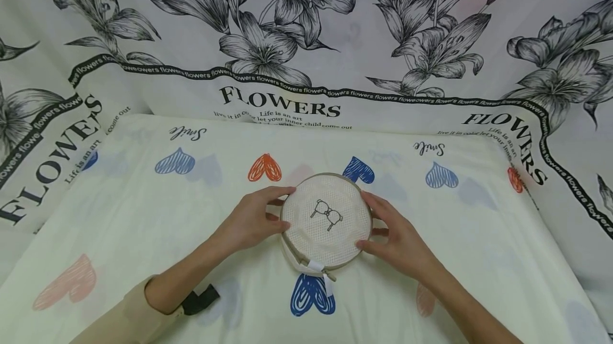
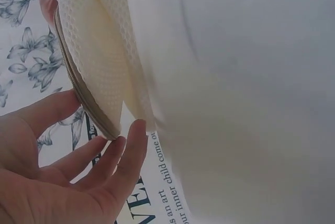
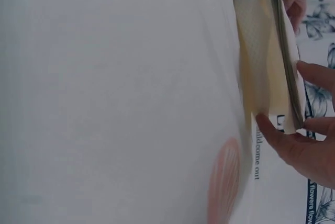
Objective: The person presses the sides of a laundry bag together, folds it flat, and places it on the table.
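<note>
A round cream mesh laundry bag [image 1: 328, 221] with a small bra outline on its top lies in the middle of the bed-like surface. Its taupe zipper [image 2: 84, 90] runs around the upper rim, and the zipper pull [image 1: 330, 276] sits at the near side beside white tabs. My left hand [image 1: 256, 216] holds the bag's left edge, thumb and fingers spread along the rim. On the opposite edge my right hand [image 1: 402, 240] grips likewise, thumb on the top near the front. In the right wrist view the mesh side wall [image 3: 256, 41] shows below the zipper.
A pale sheet [image 1: 191, 248] printed with hearts covers the flat surface. Behind it rises a white cloth [image 1: 354, 51] with black flowers and lettering. A black strap end [image 1: 201, 300] sticks out beside the left sleeve [image 1: 136, 306].
</note>
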The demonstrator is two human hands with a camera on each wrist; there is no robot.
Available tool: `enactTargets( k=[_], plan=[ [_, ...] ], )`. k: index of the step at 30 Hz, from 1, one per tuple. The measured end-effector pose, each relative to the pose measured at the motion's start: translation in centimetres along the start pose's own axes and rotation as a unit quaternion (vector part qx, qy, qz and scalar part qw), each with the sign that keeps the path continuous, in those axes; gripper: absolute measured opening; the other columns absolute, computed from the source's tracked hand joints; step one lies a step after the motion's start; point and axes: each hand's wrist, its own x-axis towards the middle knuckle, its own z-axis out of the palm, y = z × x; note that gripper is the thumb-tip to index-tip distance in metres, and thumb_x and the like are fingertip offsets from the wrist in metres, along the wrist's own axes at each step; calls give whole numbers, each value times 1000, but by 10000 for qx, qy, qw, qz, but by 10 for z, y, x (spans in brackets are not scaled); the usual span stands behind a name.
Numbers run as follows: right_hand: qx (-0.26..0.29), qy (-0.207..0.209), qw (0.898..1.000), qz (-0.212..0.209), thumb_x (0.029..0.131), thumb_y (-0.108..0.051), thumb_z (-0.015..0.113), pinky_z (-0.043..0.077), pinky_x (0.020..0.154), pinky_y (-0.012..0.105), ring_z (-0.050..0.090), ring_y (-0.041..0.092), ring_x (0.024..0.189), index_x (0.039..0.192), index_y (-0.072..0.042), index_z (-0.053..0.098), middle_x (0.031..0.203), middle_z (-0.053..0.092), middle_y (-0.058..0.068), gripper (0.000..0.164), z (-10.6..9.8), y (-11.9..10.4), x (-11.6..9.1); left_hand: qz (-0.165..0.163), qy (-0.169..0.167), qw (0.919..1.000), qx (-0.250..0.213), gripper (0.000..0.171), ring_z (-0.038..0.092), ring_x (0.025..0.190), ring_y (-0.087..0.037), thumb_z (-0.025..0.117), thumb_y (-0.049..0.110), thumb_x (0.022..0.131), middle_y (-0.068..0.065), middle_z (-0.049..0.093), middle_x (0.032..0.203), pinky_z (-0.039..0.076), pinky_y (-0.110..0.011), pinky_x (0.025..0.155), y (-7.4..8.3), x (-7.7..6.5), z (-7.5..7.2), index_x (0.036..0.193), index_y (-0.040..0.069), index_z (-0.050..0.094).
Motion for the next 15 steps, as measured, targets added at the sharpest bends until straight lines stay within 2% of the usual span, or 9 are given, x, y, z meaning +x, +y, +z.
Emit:
enactTargets(
  k=[7, 15],
  plan=[
    [-145, -81, 9997, 182, 76, -9, 87, 53, 93, 33, 46, 31, 136, 156, -17, 33, 157, 34, 5, 96, 2, -3, 1, 41, -88, 9998, -163, 71, 61, 120, -34, 81, -1, 79, -13, 51, 146, 58, -31, 82, 0, 0, 1, 143, 9, 53],
    [-230, -199, 9994, 172, 76, -8, 86, 52, 95, 33, 48, 32, 135, 157, -15, 29, 159, 33, 10, 100, 3, 0, 1, 48, -9, 10000, -22, 69, 62, 120, -33, 82, 0, 78, -13, 54, 143, 58, -33, 84, 0, 1, 3, 141, 7, 55]
  ],
)
